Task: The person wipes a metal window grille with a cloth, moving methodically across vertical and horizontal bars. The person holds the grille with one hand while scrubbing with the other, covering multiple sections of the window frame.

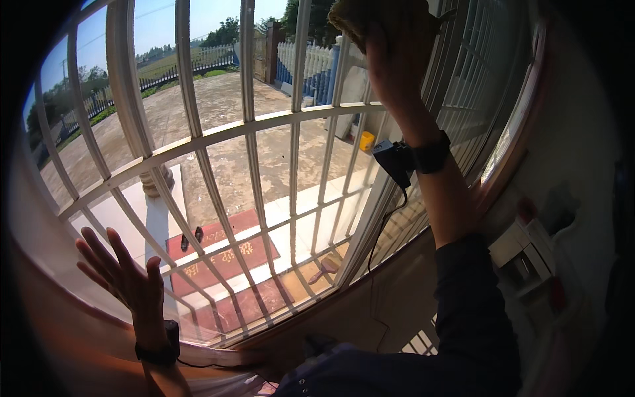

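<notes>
High at the top edge of the head view, my right hand [390, 73] is raised against the window with its fingers closed over a folded brownish cloth [348, 18]. Part of the cloth is cut off by the frame's edge. At lower left, my left hand [126, 274] is held up with its fingers spread and nothing in it, close to the window. Behind both hands stand the white window bars [231, 126], upright with a cross rail. Each wrist wears a dark strap with a small black device [391, 157], and thin cables run from them.
Outside lie a paved yard [251, 172], red doormats [221, 255] with dark shoes [192, 238], a yellow bucket [366, 140] and a fence [311, 66]. Inside at right, a pale boxy object [522, 258] sits by the wall. A wooden sill edge [503, 172] borders the right-hand pane.
</notes>
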A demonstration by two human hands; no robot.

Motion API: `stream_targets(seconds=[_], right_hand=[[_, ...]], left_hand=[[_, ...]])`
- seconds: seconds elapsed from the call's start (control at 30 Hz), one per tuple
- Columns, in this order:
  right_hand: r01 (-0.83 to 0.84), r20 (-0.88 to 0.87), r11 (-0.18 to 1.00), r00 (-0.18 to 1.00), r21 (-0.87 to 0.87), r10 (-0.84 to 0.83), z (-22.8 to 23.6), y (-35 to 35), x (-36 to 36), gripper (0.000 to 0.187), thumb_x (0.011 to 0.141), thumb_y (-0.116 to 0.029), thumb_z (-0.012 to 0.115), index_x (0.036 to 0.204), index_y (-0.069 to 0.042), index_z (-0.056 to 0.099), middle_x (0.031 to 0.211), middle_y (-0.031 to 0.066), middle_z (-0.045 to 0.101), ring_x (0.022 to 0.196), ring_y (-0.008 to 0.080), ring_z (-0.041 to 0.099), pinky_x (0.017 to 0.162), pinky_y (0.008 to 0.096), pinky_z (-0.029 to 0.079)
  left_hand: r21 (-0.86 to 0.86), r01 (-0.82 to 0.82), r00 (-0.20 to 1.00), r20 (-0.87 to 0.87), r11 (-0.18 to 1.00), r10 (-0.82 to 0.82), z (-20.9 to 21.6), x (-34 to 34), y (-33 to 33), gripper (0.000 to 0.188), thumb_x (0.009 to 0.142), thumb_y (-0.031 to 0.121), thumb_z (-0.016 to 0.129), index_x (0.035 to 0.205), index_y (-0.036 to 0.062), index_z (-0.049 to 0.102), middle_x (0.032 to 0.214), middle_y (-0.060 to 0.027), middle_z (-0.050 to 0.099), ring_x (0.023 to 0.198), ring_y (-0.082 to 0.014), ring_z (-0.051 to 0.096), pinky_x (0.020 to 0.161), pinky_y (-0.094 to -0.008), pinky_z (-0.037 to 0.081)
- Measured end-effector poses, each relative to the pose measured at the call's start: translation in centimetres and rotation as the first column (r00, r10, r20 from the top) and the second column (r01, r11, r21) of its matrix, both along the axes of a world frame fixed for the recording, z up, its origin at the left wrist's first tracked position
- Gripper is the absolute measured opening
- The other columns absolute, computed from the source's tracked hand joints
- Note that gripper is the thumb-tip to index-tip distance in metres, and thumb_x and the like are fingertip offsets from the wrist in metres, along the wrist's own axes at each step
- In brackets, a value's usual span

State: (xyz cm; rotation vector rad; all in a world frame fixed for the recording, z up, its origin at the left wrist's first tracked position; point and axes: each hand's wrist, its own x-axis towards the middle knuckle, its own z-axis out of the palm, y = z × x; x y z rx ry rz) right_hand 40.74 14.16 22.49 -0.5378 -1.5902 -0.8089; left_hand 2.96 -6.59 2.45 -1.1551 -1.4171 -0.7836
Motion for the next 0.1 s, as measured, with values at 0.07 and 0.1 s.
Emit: stream_targets(seconds=[0.07,0.1], right_hand=[[-0.068,0.008,0.976,0.998,0.207,0.068,-8.5,-2.0,-1.4,0.069,0.081,-0.047,0.061,0.134,-0.004,0.047,0.136,0.0256,0.042,0.124,0.0460,0.039,0.103,0.0563,0.029],[-0.091,0.073,0.961,0.995,0.263,0.074,-8.5,-1.6,-1.2,0.069,0.081,-0.047,0.061,0.134,-0.004,0.047,0.136,0.0256,0.042,0.124,0.0460,0.039,0.103,0.0563,0.029]], left_hand=[[0.005,-0.003,1.000,-0.004,1.000,0.003,-0.1,-0.1,0.2,0.081,0.089,0.074,0.017,0.153,0.0244,0.018,0.158,-0.0152,0.015,0.145,-0.0384,0.011,0.113,-0.0601,0.004],[0.008,-0.004,1.000,-0.002,1.000,0.004,-0.2,-0.2,0.2,0.080,0.090,0.074,0.017,0.153,0.0245,0.018,0.158,-0.0149,0.016,0.146,-0.0384,0.011,0.113,-0.0600,0.004]])
